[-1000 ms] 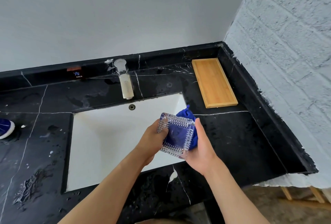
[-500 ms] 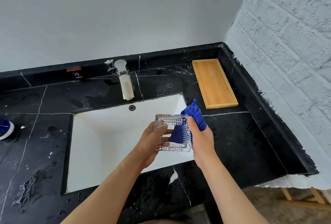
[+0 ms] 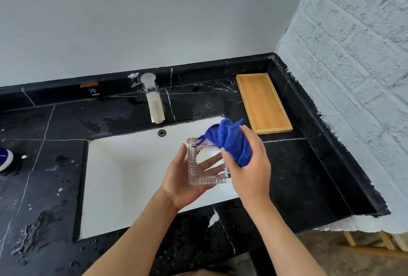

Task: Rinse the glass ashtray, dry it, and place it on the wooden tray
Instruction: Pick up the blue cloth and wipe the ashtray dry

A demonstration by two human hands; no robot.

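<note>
A square clear glass ashtray (image 3: 195, 165) with ribbed edges rests in my left hand (image 3: 178, 178), held over the white sink; my fingers show through its bottom. My right hand (image 3: 251, 169) grips a bunched blue cloth (image 3: 231, 143) against the ashtray's right edge. The wooden tray (image 3: 263, 103) lies bare on the black counter at the back right, near the corner.
White sink basin (image 3: 123, 176) set in a wet black marble counter (image 3: 298, 176). A frosted tap (image 3: 153, 99) stands behind the basin. A blue and white object (image 3: 4, 158) sits at the far left edge. White brick wall (image 3: 353, 77) on the right.
The cloth has come out from under and inside the ashtray and now bunches at its right edge. The ashtray has tilted flatter in my left hand.
</note>
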